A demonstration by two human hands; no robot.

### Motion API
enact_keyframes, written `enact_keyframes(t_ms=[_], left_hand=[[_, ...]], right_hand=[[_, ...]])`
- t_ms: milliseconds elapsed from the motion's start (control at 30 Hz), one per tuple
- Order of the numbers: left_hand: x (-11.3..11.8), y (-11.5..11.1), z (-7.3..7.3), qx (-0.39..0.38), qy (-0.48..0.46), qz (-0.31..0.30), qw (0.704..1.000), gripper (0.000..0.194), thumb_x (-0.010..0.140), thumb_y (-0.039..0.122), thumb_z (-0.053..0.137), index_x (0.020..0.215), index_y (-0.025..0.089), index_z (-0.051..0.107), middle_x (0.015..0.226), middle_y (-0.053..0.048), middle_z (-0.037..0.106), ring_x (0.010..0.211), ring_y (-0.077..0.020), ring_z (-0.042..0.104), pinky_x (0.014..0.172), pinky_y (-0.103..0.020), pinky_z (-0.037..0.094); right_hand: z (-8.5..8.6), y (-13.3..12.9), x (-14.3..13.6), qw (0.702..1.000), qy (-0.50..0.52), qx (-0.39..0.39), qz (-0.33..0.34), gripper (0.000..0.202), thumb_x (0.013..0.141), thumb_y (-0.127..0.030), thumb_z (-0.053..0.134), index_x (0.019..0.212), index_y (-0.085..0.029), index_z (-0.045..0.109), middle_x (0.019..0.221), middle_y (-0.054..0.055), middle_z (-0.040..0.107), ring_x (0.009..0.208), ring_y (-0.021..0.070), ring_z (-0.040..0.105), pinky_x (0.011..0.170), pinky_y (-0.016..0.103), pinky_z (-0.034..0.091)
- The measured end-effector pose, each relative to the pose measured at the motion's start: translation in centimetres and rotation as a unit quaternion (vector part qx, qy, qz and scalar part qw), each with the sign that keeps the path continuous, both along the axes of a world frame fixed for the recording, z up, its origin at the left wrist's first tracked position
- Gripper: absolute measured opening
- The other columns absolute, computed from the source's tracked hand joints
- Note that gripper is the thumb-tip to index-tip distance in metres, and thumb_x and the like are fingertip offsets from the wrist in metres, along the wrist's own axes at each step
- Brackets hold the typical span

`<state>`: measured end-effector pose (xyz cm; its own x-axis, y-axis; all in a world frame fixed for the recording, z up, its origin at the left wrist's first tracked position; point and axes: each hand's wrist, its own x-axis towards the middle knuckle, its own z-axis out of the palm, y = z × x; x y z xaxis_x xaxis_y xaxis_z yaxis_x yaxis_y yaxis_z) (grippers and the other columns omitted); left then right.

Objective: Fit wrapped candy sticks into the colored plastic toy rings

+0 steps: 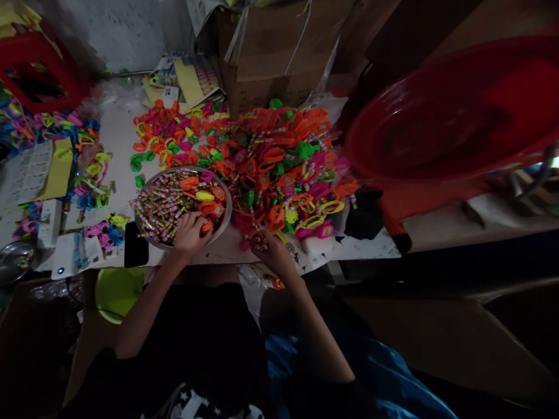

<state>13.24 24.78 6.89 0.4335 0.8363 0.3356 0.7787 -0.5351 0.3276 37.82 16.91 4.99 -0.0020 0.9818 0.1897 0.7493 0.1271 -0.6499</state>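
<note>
My left hand rests over the near right part of a round metal tray, its fingers curled around a small orange piece. Thin patterned sticks fill the tray's left side, with orange and yellow plastic pieces at its right. Beyond the tray's right rim, my right hand is closed around a bundle of patterned sticks, their ends facing up. It is at the table's front edge, just in front of a big heap of orange, green, pink and yellow plastic pieces.
A black phone and a white power strip lie left of the tray. Cardboard boxes stand behind the heap. A large red basin is at the right, a green bucket below the table edge.
</note>
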Motion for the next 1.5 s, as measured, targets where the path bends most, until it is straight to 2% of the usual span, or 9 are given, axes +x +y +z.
enact_keyframes(t_ms=[167,300,400,500,667,833,1000,1300,1500], left_hand=[[0.7,-1.3,2.5,-0.001,-0.070,-0.072,0.995,0.014,0.087,0.031,0.056,0.080,0.020,0.053,0.108,-0.005,0.064,0.106,-0.0185,0.055,0.096,-0.036,0.040],[0.7,-2.3,4.0,-0.007,-0.102,-0.107,0.989,0.014,0.088,0.028,0.056,0.078,0.020,0.049,0.106,-0.005,0.065,0.106,-0.0168,0.057,0.095,-0.035,0.042],[0.3,-2.8,4.9,-0.039,-0.122,-0.120,0.984,0.014,0.089,0.024,0.052,0.077,0.020,0.048,0.117,-0.007,0.062,0.113,-0.0165,0.055,0.096,-0.033,0.044],[-0.1,-3.2,5.4,-0.053,-0.124,-0.133,0.982,0.011,0.088,0.019,0.051,0.077,0.020,0.049,0.116,-0.007,0.063,0.114,-0.0167,0.055,0.096,-0.033,0.044],[-0.3,-3.7,6.0,-0.053,-0.099,-0.116,0.987,0.010,0.085,0.018,0.054,0.076,0.020,0.050,0.093,-0.004,0.063,0.092,-0.0160,0.059,0.085,-0.031,0.048],[-0.3,-4.1,6.2,-0.061,-0.077,-0.101,0.990,0.007,0.084,0.020,0.057,0.082,0.020,0.050,0.095,-0.005,0.061,0.093,-0.0179,0.057,0.083,-0.033,0.048],[-0.7,-4.4,6.6,-0.073,-0.061,-0.121,0.988,0.008,0.087,0.025,0.056,0.088,0.020,0.051,0.096,-0.005,0.060,0.094,-0.0190,0.057,0.083,-0.034,0.048],[-1.2,-4.4,6.4,-0.082,-0.066,-0.126,0.986,0.022,0.091,0.040,0.052,0.086,0.018,0.050,0.092,-0.004,0.059,0.092,-0.0190,0.058,0.081,-0.033,0.049],[-1.5,-4.2,6.8,-0.066,-0.018,-0.151,0.986,0.019,0.093,0.036,0.048,0.093,0.017,0.051,0.095,-0.006,0.061,0.095,-0.0207,0.058,0.083,-0.034,0.049]], right_hand=[[3.0,0.1,-2.4,0.995,0.090,-0.025,0.038,0.015,0.077,-0.029,0.054,0.088,-0.019,0.055,0.073,0.002,0.063,0.064,0.0150,0.060,0.060,0.024,0.045],[5.1,-0.1,-3.8,0.993,0.099,-0.013,0.056,0.021,0.075,-0.026,0.057,0.095,-0.019,0.057,0.078,0.002,0.066,0.068,0.0155,0.062,0.064,0.025,0.047],[6.2,-0.5,-4.3,0.993,0.094,-0.001,0.071,0.028,0.073,-0.021,0.057,0.101,-0.020,0.058,0.084,0.002,0.068,0.071,0.0153,0.064,0.067,0.025,0.048],[7.0,-0.9,-4.5,0.992,0.069,0.015,0.100,0.030,0.073,-0.017,0.057,0.102,-0.021,0.058,0.087,0.002,0.068,0.073,0.0158,0.065,0.068,0.025,0.049],[8.7,-1.3,-4.5,0.983,-0.022,0.068,0.170,0.029,0.078,-0.013,0.057,0.106,-0.020,0.057,0.097,0.006,0.067,0.087,0.0188,0.065,0.071,0.026,0.050],[10.4,-1.5,-4.7,0.971,-0.101,0.082,0.200,0.034,0.076,-0.004,0.055,0.107,-0.018,0.056,0.101,0.007,0.065,0.086,0.0191,0.064,0.067,0.026,0.049],[11.2,-1.5,-5.2,0.958,-0.147,0.114,0.219,0.039,0.073,0.002,0.046,0.105,-0.017,0.056,0.103,0.009,0.065,0.089,0.0200,0.063,0.067,0.027,0.049],[11.6,-1.5,-5.2,0.959,-0.148,0.103,0.219,0.042,0.072,0.002,0.046,0.108,-0.019,0.054,0.105,0.008,0.065,0.092,0.0198,0.063,0.071,0.028,0.050],[11.6,-1.4,-5.4,0.960,-0.143,0.095,0.222,0.042,0.072,0.003,0.048,0.107,-0.019,0.054,0.105,0.008,0.065,0.091,0.0203,0.063,0.070,0.028,0.049]])
